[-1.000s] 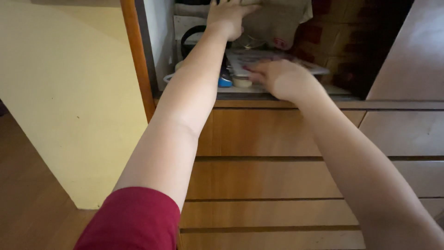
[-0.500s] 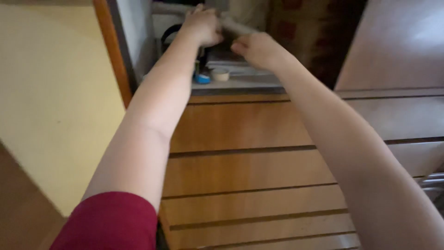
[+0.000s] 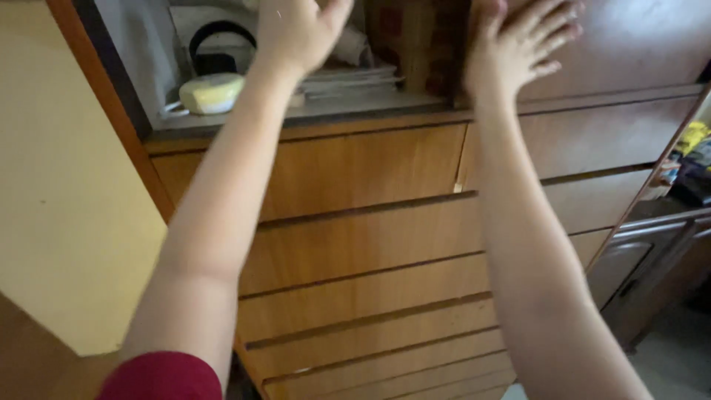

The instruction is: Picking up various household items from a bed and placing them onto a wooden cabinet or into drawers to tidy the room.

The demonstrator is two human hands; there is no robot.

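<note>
My left hand (image 3: 296, 30) is raised in front of an open cabinet shelf (image 3: 311, 112), fingers apart, holding nothing. It hovers over a stack of papers (image 3: 348, 75) on that shelf. My right hand (image 3: 518, 41) is spread flat with fingers splayed against the edge of a brown wooden cabinet door (image 3: 629, 44). A pale yellow round object (image 3: 212, 92) lies at the shelf's left, in front of a black ring-shaped thing (image 3: 221, 46). A patterned brown box (image 3: 415, 37) stands at the shelf's right.
Below the shelf run several wooden drawer fronts (image 3: 355, 244). A yellow wall (image 3: 67, 207) is to the left. At the right stands a lower dark cabinet (image 3: 652, 252) with colourful items (image 3: 692, 159) on top.
Both hands have pulled back out of the shelf. The right hand has moved right onto the door, fingers now spread. The view has shifted left and closer.
</note>
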